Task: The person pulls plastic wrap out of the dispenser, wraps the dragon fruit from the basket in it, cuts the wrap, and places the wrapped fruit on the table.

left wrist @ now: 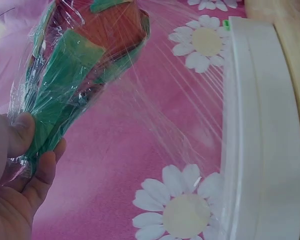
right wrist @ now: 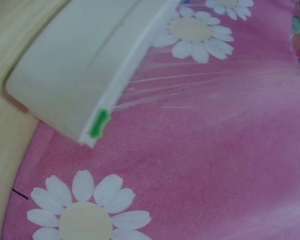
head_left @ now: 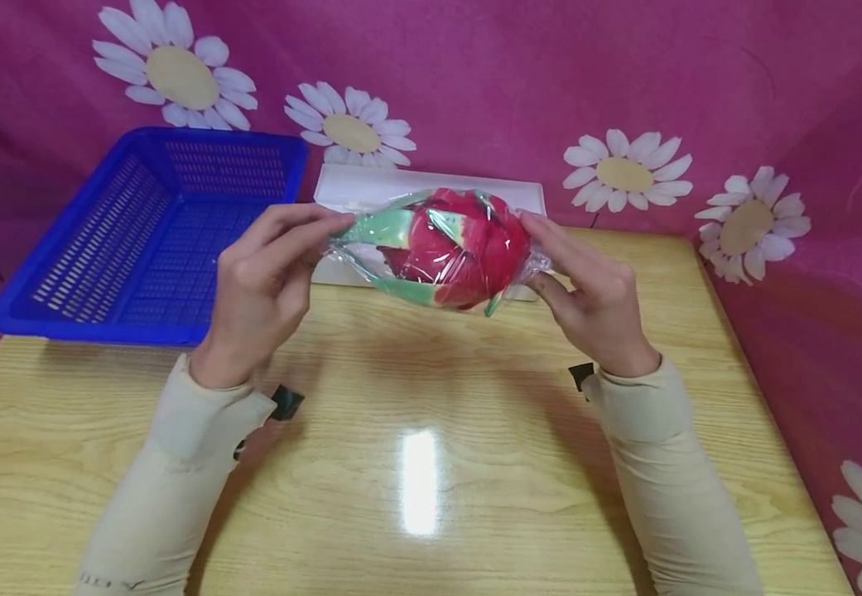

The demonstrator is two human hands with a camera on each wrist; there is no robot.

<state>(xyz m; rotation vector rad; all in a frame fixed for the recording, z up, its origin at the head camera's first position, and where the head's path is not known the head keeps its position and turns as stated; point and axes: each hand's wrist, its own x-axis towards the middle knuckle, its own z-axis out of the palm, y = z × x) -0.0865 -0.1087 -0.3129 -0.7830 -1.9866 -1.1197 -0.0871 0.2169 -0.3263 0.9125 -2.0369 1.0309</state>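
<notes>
A red dragon fruit (head_left: 449, 246) with green leaf tips is wrapped in clear cling film and held above the wooden table (head_left: 416, 430). My left hand (head_left: 270, 273) pinches the film at the fruit's green end (left wrist: 50, 115). My right hand (head_left: 587, 290) grips the wrapped fruit on its other side. A sheet of film (left wrist: 180, 115) stretches from the fruit back to the white film dispenser (head_left: 431, 186) behind it. In the right wrist view the dispenser (right wrist: 85, 65) shows a green slider (right wrist: 98, 124), and only the film strands (right wrist: 215, 80) and a sliver of the fruit at the right edge appear.
A blue plastic basket (head_left: 155, 232) sits at the table's back left. A pink cloth with white daisies (head_left: 624, 174) covers the wall behind and the right side. The table's near half holds nothing but a light glare (head_left: 419, 480).
</notes>
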